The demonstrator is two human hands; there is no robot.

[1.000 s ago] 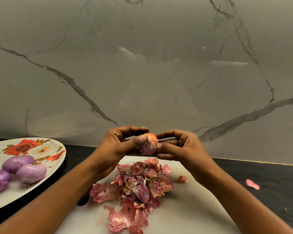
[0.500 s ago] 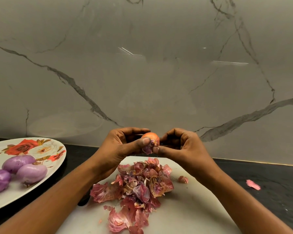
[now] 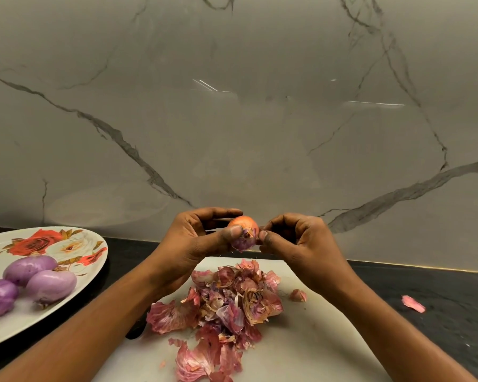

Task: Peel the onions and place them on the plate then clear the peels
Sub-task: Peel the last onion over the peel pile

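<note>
Holding one small onion [image 3: 242,226] up above the white board [image 3: 315,354], the person works on it with both hands. The left hand [image 3: 196,244] has its grip around the onion, thumb on the front, likely so it cannot spin. The right hand [image 3: 301,244] pinches the skin at the onion's 3 o'clock side, probably to pull a bit off. The onion is kept at 12 o'clock of the pile of peels [image 3: 226,307], so new bits should drop there.

Three peeled onions [image 3: 51,288] lie on the flowered plate [image 3: 20,323] at 9 o'clock, near the board. One stray peel [image 3: 413,303] sits on the dark worktop [image 3: 439,285] at 3 o'clock. The way from the hands to the plate looks open. A wall stands close behind at 12 o'clock.
</note>
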